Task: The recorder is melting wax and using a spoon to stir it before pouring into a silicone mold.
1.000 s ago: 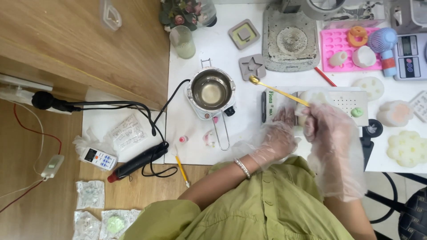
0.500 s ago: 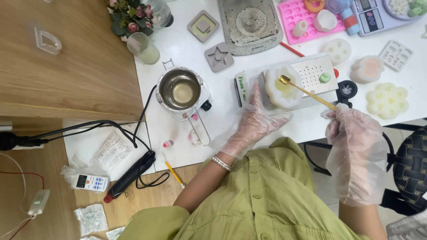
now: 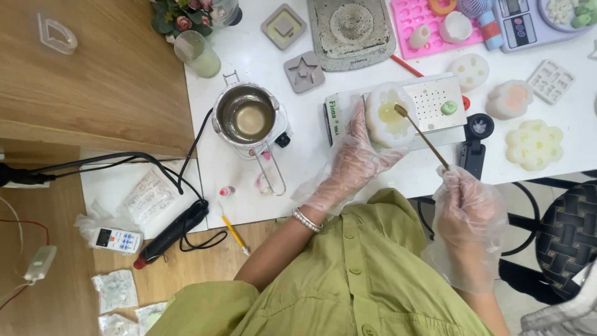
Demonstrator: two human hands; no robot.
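From the head view, we hold a slim gold spoon [image 3: 421, 132] in our right hand [image 3: 467, 214], fingers closed round its handle end, while its bowl dips into the white flower-shaped mould [image 3: 388, 115]. Our left hand [image 3: 352, 163] lies open against the mould's near side, steadying it without clasping it. The mould sits on a white perforated box [image 3: 435, 99] near the middle of the white table [image 3: 311, 155].

We judge the filling partly done: a pale yellow pool already shows in the mould's centre, yet the small melting pot [image 3: 246, 117], towards the table's left edge, still holds liquid.

Along the far edge stand a grey star mould [image 3: 305, 70], a pink silicone tray [image 3: 423, 18] and a digital scale [image 3: 528, 25]. Left of the table runs a wooden surface [image 3: 93, 93], with black cables [image 3: 155, 168] trailing down beside it.
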